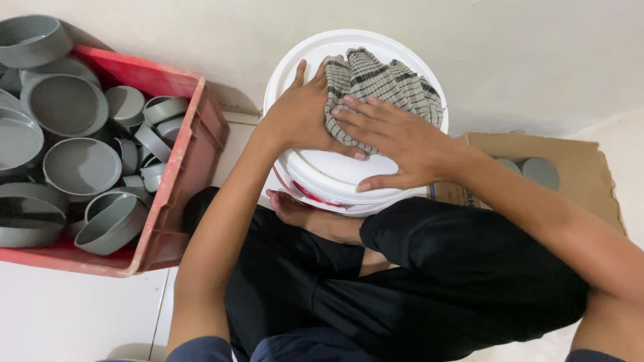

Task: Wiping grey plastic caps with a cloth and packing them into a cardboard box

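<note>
— Checked cloth (382, 90) — where does it lie?
— On the white bucket lid (349, 167), toward its far edge. Left hand (302, 114) and right hand (396, 144) press it flat, fingers spread, gripping nothing.
— Nearby?
— Red crate (181, 181) of grey caps (80, 164), left.

Soft, even indoor light, bright and sharp throughout. Faint shadows fall below the left hand (300, 115). Edges bend slightly.
</note>
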